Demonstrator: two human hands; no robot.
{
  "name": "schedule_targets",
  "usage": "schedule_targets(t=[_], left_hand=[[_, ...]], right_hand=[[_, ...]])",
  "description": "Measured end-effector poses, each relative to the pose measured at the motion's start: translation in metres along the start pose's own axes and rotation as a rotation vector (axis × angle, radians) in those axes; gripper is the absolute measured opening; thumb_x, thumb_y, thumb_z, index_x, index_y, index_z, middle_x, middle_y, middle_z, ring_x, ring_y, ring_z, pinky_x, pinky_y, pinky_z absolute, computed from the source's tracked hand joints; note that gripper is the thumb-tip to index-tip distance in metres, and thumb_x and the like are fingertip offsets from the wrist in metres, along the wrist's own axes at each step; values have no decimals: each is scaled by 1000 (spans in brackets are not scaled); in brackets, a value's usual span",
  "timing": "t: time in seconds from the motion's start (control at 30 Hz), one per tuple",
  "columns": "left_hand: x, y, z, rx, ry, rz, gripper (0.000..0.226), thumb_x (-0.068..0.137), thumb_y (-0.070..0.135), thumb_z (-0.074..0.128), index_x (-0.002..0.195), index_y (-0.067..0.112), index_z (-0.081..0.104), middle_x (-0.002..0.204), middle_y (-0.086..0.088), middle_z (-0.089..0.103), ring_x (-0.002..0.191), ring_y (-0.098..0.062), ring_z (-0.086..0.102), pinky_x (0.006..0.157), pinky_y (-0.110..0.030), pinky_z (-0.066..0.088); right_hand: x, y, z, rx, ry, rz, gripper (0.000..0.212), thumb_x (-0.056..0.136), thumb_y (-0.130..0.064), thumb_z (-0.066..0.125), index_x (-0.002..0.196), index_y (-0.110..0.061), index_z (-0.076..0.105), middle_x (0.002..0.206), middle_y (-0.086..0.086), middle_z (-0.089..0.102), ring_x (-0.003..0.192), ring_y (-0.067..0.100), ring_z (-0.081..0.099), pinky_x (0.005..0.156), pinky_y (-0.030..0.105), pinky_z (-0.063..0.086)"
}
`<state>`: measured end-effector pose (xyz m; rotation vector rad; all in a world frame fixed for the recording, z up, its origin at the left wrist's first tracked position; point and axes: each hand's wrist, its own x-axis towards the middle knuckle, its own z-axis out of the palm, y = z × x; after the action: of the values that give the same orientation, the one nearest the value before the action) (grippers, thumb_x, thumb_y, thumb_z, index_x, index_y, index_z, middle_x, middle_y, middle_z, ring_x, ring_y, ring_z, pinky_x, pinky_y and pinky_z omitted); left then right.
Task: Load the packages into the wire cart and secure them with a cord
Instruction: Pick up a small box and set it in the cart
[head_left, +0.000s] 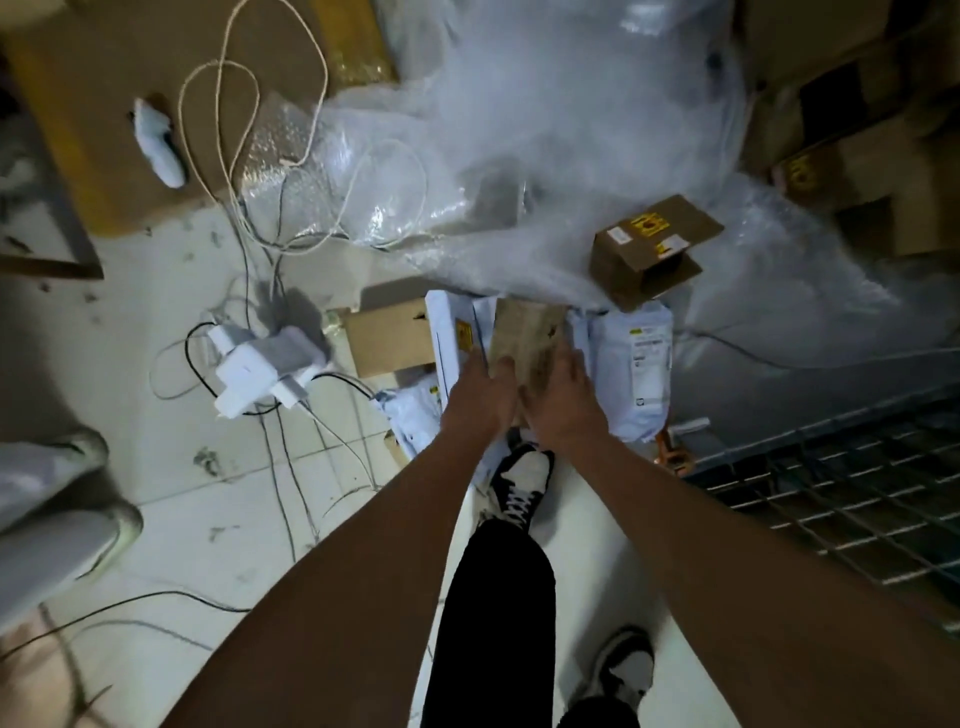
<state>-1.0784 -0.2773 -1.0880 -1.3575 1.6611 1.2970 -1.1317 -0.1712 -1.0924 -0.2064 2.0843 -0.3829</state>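
A pile of packages lies on the floor ahead of my feet. Both hands reach down onto a tan paper-wrapped parcel (527, 338) in its middle. My left hand (480, 397) grips its left side, my right hand (563, 400) its right side. Left of it stands a flat white box (449, 338), and a grey mailer bag (641, 364) lies to its right. A small brown carton (649, 249) rests on bubble wrap behind them. The wire cart (852, 493) lies at the right, its mesh showing. A beige cord (223, 104) loops over cardboard at the upper left.
A large heap of bubble wrap (545, 130) fills the top centre. White chargers on a power strip (260, 364) with trailing cables lie on the tiled floor at left. Cardboard boxes (883, 156) stack at upper right. Another person's light shoes (98, 483) stand at left.
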Motion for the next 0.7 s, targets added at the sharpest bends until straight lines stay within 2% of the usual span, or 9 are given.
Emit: schedule_targets(t=[0.07, 0.17, 0.27, 0.37, 0.47, 0.57, 0.63, 0.7], left_hand=[[11, 1, 13, -197, -53, -89, 59, 107, 44, 28, 152, 9, 40, 149, -16, 51, 132, -36, 53, 105, -37, 42], [5, 5, 19, -317, -63, -102, 56, 107, 43, 25, 137, 11, 59, 131, -19, 65, 116, -34, 64, 106, -47, 50], [-25, 18, 13, -287, 42, -71, 54, 103, 48, 25, 127, 20, 65, 123, -11, 68, 111, -29, 65, 104, -49, 50], [-62, 52, 6, -350, 130, -74, 50, 103, 51, 27, 121, 29, 68, 121, -5, 70, 110, -26, 65, 104, -47, 50], [-103, 104, -3, -368, 178, 52, 45, 106, 47, 29, 113, 26, 69, 113, -4, 71, 106, -24, 66, 101, -45, 51], [-150, 171, -9, -349, 241, 240, 44, 108, 47, 30, 133, 28, 61, 129, -2, 65, 115, -18, 61, 100, -36, 46], [-188, 220, -10, -347, 265, 329, 48, 106, 50, 36, 145, 30, 52, 140, -3, 57, 122, -19, 57, 98, -30, 40], [-230, 266, -8, -348, 276, 439, 50, 104, 53, 40, 147, 31, 50, 144, -3, 54, 129, -24, 55, 104, -31, 40]], right_hand=[[13, 3, 8, 392, -31, 131, 99, 94, -44, 67, 165, -26, 0, 163, 12, 37, 144, 32, 44, 116, 51, 42], [13, 5, 7, 679, -58, 275, 89, 86, -33, 70, 161, -34, 22, 145, 6, 58, 124, 29, 61, 105, 48, 54], [-6, 1, -15, 705, -9, 267, 76, 85, -25, 69, 154, -34, 37, 135, 2, 63, 115, 24, 65, 101, 42, 56], [-29, -16, -52, 749, 82, 206, 54, 88, -22, 68, 138, -35, 51, 126, -1, 68, 108, 18, 67, 90, 31, 57], [-53, -42, -112, 746, 175, 108, 50, 89, -27, 69, 135, -38, 55, 122, -3, 70, 113, 20, 68, 97, 36, 57], [-78, -66, -189, 782, 287, -2, 46, 89, -30, 73, 133, -34, 59, 124, -1, 71, 113, 22, 68, 99, 44, 58], [-103, -75, -249, 768, 380, -54, 51, 89, -39, 73, 137, -33, 56, 125, -3, 68, 117, 22, 66, 93, 35, 59], [-132, -79, -306, 751, 472, -109, 60, 90, -44, 71, 145, -33, 49, 134, -2, 63, 124, 23, 62, 93, 29, 55]])
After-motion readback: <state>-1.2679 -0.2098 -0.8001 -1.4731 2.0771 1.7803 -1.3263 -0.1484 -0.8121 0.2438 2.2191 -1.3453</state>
